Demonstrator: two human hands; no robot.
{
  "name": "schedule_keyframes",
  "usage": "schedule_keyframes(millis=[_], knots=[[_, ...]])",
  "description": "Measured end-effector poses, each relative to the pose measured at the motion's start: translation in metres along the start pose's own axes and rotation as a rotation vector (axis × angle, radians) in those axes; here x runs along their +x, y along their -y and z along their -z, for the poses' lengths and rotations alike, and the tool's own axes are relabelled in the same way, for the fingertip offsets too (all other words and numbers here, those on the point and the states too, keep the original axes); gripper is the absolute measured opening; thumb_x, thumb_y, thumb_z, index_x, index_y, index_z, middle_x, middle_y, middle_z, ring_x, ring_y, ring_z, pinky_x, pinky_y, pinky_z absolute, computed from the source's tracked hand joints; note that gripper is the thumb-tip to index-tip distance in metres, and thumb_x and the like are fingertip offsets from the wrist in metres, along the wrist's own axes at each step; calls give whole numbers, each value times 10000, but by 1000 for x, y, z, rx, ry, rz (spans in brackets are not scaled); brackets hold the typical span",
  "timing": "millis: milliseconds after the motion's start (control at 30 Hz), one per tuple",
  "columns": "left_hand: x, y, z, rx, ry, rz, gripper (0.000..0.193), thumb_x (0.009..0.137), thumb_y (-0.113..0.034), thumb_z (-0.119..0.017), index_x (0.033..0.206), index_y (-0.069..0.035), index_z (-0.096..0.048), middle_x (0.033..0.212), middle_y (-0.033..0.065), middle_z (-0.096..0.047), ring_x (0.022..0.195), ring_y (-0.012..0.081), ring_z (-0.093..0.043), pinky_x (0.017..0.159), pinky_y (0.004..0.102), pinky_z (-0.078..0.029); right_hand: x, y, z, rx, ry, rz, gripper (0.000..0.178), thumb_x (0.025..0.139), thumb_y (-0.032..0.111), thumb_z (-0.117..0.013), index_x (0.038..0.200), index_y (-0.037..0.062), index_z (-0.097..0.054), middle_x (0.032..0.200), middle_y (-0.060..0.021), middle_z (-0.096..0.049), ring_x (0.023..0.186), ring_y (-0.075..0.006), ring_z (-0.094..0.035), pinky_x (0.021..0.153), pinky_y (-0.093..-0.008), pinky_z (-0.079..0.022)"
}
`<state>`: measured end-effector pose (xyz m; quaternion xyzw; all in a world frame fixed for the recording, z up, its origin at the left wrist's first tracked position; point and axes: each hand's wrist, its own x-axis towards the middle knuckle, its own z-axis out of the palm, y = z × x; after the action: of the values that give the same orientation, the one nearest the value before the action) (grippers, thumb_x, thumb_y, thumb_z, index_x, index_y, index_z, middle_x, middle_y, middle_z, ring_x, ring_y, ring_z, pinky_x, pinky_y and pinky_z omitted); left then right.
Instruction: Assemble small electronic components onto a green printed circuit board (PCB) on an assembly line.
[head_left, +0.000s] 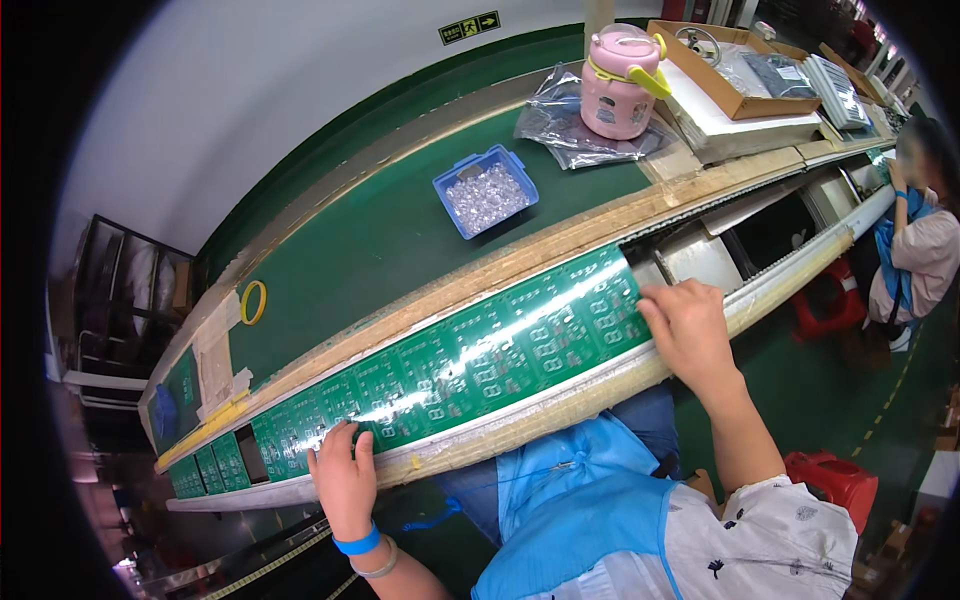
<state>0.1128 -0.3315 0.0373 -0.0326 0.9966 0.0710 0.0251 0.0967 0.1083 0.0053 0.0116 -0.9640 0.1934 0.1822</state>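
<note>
Long green circuit board panels lie in the conveyor track in front of me, printed with white outlines of digits. My left hand rests over the track's near rail, its spread fingertips touching the near edge of the boards. A blue band and a bangle circle that wrist. At the right end of the panels, my right hand has its thumb and bent fingers closed at the board's end edge. The undersides of those fingers are hidden. Several smaller green boards lie farther left in the track, beyond a dark gap.
Beyond the track, a blue bin of small clear parts stands on the green bench, with a yellow tape roll to its left. A pink jug sits on grey plastic bags. A cardboard box is behind. Another person works far right.
</note>
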Motion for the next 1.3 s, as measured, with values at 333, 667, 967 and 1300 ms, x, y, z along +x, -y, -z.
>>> schedule_keyframes(millis=[333,667,967,1300], knots=[[102,-139,23,-156,-320,-551,237,881,-97,-666,1111,-39,-664,1098,138,-659,1071,336,-590,949,454,-453,158,23,-58,-45,-176,540,63,711,201,-644,683,160,-683,745,-28,-641,841,-243,-612,747,-428,-456],[226,-240,-31,19,-245,-549,131,802,-123,-730,927,-85,-741,966,88,-681,948,311,-595,797,459,-444,209,46,-91,-350,112,437,156,804,283,-659,810,196,-788,850,25,-729,1065,-242,-559,944,-467,-356],[232,-226,-32,-88,-370,-564,110,837,-133,-698,918,-81,-750,923,105,-694,917,313,-619,791,439,-454,213,42,-101,-140,-127,399,129,778,256,-662,726,190,-759,813,-9,-728,926,-257,-604,827,-481,-385],[157,-240,-4,-1330,216,-337,167,897,-56,-700,1038,16,-753,927,57,-752,879,90,-666,801,221,-513,162,-14,-19,1231,431,-139,199,879,113,-741,1049,11,-722,1001,-46,-717,887,-85,-645,795,-246,-517]])
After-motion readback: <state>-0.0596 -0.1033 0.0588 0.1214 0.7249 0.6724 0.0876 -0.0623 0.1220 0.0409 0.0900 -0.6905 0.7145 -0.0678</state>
